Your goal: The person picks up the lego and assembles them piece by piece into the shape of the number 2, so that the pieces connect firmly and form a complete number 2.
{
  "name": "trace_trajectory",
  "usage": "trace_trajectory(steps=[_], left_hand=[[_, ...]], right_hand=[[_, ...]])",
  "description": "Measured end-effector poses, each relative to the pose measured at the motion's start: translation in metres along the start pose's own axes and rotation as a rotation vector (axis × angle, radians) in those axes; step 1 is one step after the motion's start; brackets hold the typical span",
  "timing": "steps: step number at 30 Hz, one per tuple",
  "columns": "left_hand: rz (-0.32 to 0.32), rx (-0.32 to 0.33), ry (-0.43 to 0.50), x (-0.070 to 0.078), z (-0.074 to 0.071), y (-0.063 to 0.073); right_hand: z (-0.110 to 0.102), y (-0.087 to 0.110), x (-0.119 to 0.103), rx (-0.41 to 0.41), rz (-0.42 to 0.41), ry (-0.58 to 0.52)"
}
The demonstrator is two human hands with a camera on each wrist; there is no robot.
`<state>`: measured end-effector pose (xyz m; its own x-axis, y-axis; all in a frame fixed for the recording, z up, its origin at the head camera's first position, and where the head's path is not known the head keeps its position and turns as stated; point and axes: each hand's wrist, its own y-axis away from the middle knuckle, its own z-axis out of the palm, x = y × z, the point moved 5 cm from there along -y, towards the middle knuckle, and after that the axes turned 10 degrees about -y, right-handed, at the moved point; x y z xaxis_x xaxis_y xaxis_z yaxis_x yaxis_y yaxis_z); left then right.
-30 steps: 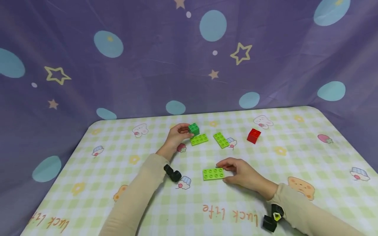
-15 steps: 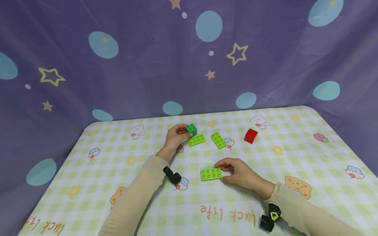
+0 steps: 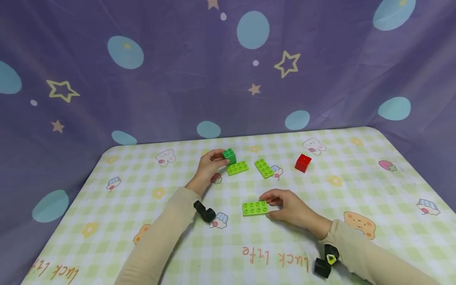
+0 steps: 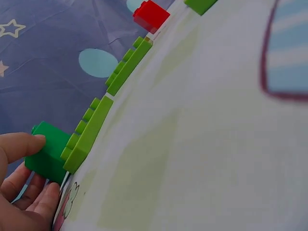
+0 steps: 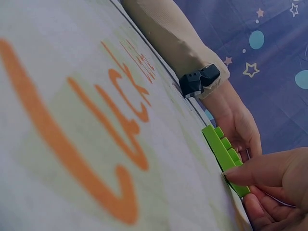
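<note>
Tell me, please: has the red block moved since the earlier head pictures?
No. In the head view, the red block lies below and left of the printed rabbit, as before; the camera view itself shifted slightly.

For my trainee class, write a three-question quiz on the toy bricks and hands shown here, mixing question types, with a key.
1. True or false: the left hand grips the dark green cube-shaped plastic brick.
2. How many light green rectangular plastic bricks show in the head view? A) two B) three C) four
3. Fill in: in the head view, the brick farthest right is coloured ___.

Key: 1. True; 2. B; 3. red
</note>
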<state>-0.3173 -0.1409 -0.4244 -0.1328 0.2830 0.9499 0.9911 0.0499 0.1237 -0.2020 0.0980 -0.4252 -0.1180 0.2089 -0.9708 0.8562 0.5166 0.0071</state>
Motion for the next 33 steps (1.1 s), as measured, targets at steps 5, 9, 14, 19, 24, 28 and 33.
trace_trajectory(steps=[5,9,14,19,24,28,33], left_hand=[[-0.034,-0.009,-0.001,0.0,-0.003,0.001],[-0.01,0.017,0.023,0.002,-0.01,0.001],[-0.014,0.043,0.022,0.007,-0.021,0.006],[0.023,0.007,-0.01,0.017,-0.025,0.018],[0.043,-0.044,-0.015,0.023,-0.025,0.031],[0.059,-0.098,0.01,0.025,-0.022,0.044],[0.052,-0.162,0.04,0.024,-0.014,0.059]], right_hand=[[-0.002,0.001,0.0,0.003,0.009,-0.002],[-0.001,0.001,0.0,0.012,0.021,-0.002],[0.0,0.001,0.0,0.008,0.014,-0.004],[0.0,0.001,-0.001,0.008,-0.002,0.013],[0.0,0.002,-0.002,0.008,-0.014,0.009],[-0.001,0.002,-0.002,0.01,-0.018,0.01],[-0.001,0.001,-0.001,0.012,-0.022,0.023]])
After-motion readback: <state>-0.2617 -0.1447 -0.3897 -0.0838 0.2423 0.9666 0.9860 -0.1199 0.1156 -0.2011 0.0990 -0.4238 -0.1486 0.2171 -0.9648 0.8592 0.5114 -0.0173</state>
